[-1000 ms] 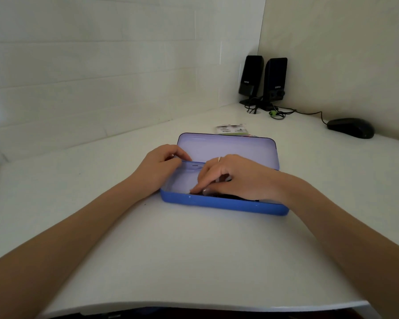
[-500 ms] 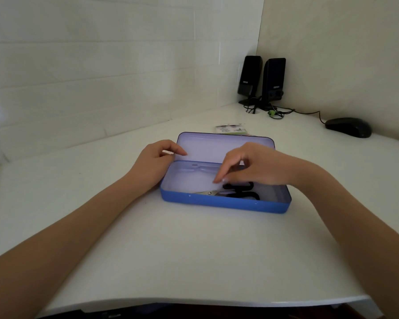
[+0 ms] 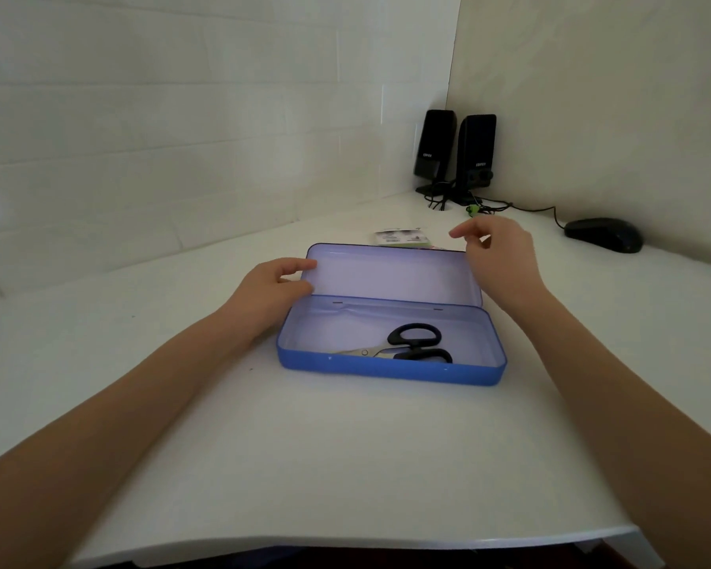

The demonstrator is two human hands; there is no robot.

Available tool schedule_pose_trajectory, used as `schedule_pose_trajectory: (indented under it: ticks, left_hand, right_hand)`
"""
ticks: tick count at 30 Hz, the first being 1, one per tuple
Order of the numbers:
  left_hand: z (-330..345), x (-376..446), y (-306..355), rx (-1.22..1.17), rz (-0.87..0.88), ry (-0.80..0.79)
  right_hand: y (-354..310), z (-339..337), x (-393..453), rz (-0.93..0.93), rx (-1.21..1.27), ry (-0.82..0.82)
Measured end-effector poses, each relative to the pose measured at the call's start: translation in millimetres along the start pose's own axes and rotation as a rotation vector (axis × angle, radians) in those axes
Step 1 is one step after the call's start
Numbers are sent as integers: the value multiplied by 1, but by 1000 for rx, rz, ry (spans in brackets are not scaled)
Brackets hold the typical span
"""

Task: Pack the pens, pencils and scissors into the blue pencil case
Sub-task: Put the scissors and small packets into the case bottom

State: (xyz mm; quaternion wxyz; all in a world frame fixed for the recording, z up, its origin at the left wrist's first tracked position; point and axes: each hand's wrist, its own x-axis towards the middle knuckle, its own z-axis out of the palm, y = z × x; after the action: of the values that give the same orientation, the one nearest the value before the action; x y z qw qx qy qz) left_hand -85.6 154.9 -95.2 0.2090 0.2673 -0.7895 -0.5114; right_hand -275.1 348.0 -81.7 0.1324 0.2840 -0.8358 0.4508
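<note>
Blue pencil case [image 3: 390, 369] is lying open at frame centre on the white desk [image 3: 304, 466], containing the black-handled scissors [image 3: 407, 349], while the left hand [image 3: 271, 291] is pinching the lid's left edge and the right hand [image 3: 497, 256] is hovering above the lid's right corner, fingers loosely curled, gripping nothing.

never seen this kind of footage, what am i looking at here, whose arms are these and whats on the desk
There is no machine here. A person wears a camera on the head, so you look forward and down along their own two arms. On the white desk lies an open blue pencil case, with black-handled scissors inside. The left hand holds the left edge of the raised lid. The right hand hovers empty past the lid's right end. Farther back are a small packet, two black speakers and a mouse.
</note>
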Motion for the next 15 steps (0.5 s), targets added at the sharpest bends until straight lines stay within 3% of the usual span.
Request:
schedule_pose_trajectory:
  ticks: [3, 9, 15]
  left_hand:
    - [1, 4, 1, 45, 20, 37]
    - [-21, 8, -9, 233, 47, 267]
    - [-35, 19, -19, 223, 2, 369]
  right_hand:
    - [7, 3, 4, 52, 21, 3]
    - [28, 6, 11, 152, 21, -199]
    - [17, 17, 33, 84, -97, -372]
